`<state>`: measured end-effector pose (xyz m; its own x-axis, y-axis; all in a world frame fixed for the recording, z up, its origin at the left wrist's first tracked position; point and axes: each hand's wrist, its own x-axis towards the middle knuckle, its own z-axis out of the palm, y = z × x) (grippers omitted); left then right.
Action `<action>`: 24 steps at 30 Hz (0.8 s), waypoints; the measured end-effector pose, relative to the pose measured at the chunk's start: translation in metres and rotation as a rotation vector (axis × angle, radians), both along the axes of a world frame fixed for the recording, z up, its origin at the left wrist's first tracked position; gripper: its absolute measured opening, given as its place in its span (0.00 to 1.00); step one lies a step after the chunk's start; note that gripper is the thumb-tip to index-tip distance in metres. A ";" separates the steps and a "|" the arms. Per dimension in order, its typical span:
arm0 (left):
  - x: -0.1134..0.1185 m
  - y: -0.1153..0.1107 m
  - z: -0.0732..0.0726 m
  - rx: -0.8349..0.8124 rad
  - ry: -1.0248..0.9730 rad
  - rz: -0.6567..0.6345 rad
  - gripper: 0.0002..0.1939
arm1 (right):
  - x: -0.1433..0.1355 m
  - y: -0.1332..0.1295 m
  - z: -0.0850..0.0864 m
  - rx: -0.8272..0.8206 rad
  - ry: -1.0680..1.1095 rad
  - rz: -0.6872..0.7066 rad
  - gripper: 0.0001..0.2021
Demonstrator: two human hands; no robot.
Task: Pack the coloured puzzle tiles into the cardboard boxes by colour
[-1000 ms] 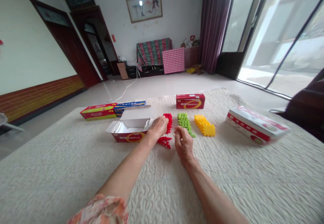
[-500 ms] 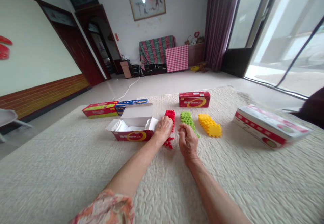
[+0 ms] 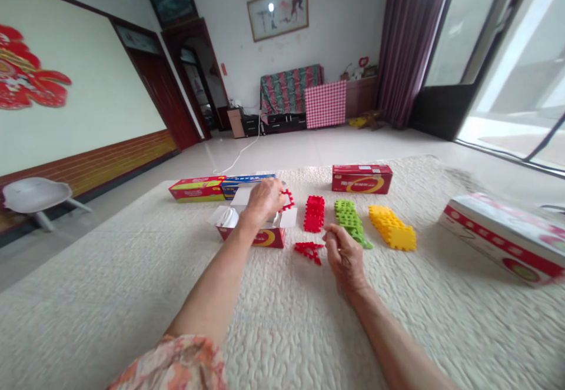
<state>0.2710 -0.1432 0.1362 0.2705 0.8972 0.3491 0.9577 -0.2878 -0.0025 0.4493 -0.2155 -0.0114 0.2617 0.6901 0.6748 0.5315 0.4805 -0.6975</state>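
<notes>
My left hand [image 3: 265,199] is closed on a red toothed building piece [image 3: 288,200], held above the open dark red box [image 3: 268,238]. White wrapping shows inside that box. On the bedspread to its right lies a row of red toothed pieces [image 3: 314,213], with a few loose red pieces [image 3: 309,251] nearer to me. My right hand [image 3: 346,255] rests by the green toothed pieces [image 3: 348,219], its fingers curled together; whatever is between them, if anything, is hidden. Further right are yellow toothed pieces [image 3: 392,229].
A closed red box [image 3: 362,179] stands behind the green pieces. Red-yellow [image 3: 197,189] and blue [image 3: 233,186] cartons lie at the back left. A large white-and-red box [image 3: 507,237] sits on the right. The quilted bedspread [image 3: 273,331] covers the surface.
My left hand has moved from the red row to over the open box, carrying a red piece. My right hand has stayed by the green pieces. The camera view has turned slightly left.
</notes>
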 end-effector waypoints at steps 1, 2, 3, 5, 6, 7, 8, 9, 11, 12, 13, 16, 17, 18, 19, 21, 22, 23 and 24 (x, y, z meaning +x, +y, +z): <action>-0.019 0.005 0.002 -0.047 0.023 0.017 0.12 | -0.001 -0.001 0.000 -0.019 -0.041 0.034 0.11; -0.037 0.009 0.001 -0.100 0.051 0.026 0.12 | -0.003 -0.001 0.001 -0.033 -0.069 0.052 0.11; -0.053 0.013 -0.002 -0.151 0.079 0.035 0.12 | -0.003 -0.002 0.001 -0.045 -0.085 0.059 0.11; -0.079 0.019 -0.011 -0.252 0.147 0.070 0.12 | -0.004 -0.002 0.002 -0.054 -0.093 0.047 0.11; -0.088 0.020 -0.016 -0.277 0.165 0.078 0.11 | -0.004 -0.002 0.003 -0.055 -0.093 0.040 0.11; -0.094 0.021 -0.020 -0.294 0.181 0.086 0.11 | -0.004 -0.002 0.003 -0.057 -0.094 0.039 0.11; -0.098 0.021 -0.024 -0.301 0.190 0.089 0.10 | -0.004 -0.002 0.004 -0.059 -0.096 0.040 0.11; -0.100 0.021 -0.028 -0.307 0.196 0.089 0.10 | -0.004 -0.002 0.004 -0.062 -0.097 0.044 0.11; -0.101 0.021 -0.031 -0.318 0.208 0.090 0.09 | -0.004 -0.002 0.004 -0.068 -0.098 0.052 0.11; -0.101 0.021 -0.032 -0.323 0.213 0.091 0.08 | -0.004 -0.002 0.004 -0.071 -0.099 0.054 0.11; -0.101 0.021 -0.033 -0.328 0.218 0.092 0.08 | -0.004 -0.002 0.003 -0.072 -0.099 0.055 0.11; -0.102 0.023 -0.035 -0.337 0.231 0.100 0.08 | -0.004 -0.002 0.002 -0.078 -0.101 0.057 0.11; -0.102 0.024 -0.036 -0.339 0.235 0.104 0.08 | -0.004 -0.001 0.001 -0.082 -0.101 0.057 0.11; -0.102 0.025 -0.037 -0.340 0.238 0.108 0.09 | -0.004 -0.001 0.001 -0.084 -0.102 0.058 0.11; -0.103 0.025 -0.038 -0.341 0.241 0.112 0.09 | -0.004 -0.001 0.001 -0.086 -0.104 0.058 0.11; -0.104 0.026 -0.040 -0.342 0.243 0.119 0.09 | -0.004 -0.001 0.002 -0.085 -0.107 0.056 0.11; -0.105 0.026 -0.041 -0.340 0.242 0.121 0.10 | -0.004 -0.001 0.002 -0.083 -0.108 0.055 0.11; -0.105 0.026 -0.041 -0.338 0.239 0.120 0.10 | -0.004 -0.001 0.002 -0.080 -0.110 0.055 0.11; -0.106 0.026 -0.041 -0.335 0.234 0.117 0.10 | -0.004 -0.001 0.003 -0.076 -0.111 0.055 0.11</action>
<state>0.1650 -0.1173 0.0948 0.1977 0.9799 -0.0255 0.9687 -0.1993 -0.1482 0.4454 -0.2168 -0.0088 0.1483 0.7518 0.6425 0.5819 0.4590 -0.6713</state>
